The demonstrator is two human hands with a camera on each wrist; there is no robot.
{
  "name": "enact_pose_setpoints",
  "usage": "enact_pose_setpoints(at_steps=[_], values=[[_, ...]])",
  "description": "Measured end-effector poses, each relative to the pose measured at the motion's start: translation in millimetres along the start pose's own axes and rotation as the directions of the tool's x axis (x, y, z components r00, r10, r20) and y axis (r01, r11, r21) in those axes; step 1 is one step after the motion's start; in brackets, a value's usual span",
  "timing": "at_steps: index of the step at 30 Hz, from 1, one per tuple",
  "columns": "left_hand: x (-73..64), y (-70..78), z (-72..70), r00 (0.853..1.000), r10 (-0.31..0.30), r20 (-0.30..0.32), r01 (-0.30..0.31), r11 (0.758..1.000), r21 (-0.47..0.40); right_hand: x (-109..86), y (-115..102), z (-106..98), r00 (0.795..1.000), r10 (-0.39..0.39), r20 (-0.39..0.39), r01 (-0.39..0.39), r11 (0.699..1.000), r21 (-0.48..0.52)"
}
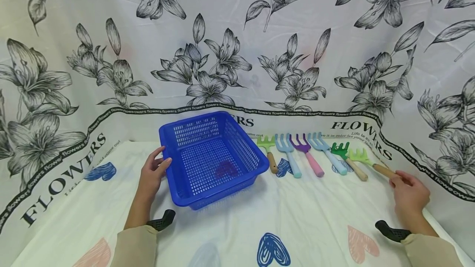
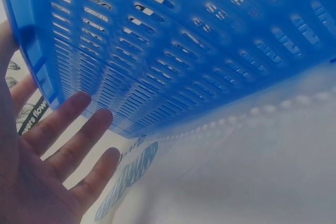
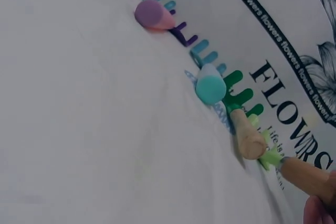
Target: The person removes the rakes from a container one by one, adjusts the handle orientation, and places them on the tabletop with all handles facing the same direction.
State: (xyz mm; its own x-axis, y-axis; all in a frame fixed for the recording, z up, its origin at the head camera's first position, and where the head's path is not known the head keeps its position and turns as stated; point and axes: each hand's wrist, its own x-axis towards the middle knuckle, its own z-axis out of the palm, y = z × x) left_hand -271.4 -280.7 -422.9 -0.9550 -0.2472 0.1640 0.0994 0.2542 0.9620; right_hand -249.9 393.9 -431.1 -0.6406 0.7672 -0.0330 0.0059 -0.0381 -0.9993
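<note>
My left hand (image 1: 151,174) pinches the left rim of a blue slotted plastic basket (image 1: 208,164), thumb over the edge. In the left wrist view the other fingers spread below the basket's slotted wall (image 2: 157,51). The basket leans, its open top facing me, with nothing in it. At the far right my right hand (image 1: 411,195) grips the wooden handle of a light green hand rake (image 1: 384,171). This rake is the rightmost of a row; beside it lies a dark green rake (image 1: 356,168) with a pale wooden handle.
Further left in the row lie a light blue rake (image 1: 337,162), a purple rake with a pink handle (image 1: 314,165), another light blue rake (image 1: 295,166) and a green one with a wooden handle (image 1: 272,163). A flower-printed cloth (image 1: 222,69) hangs behind the white, heart-printed table cover (image 1: 311,226).
</note>
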Motion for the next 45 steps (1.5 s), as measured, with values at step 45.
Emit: enact_pose_setpoints(at_steps=[45], values=[[1.3, -2.2, 5.8, 1.000, 0.014, -0.009, -0.014, 1.000, 0.019, 7.4, 2.2, -11.8, 0.968, -0.022, 0.250, 0.184, 0.739, -0.648]])
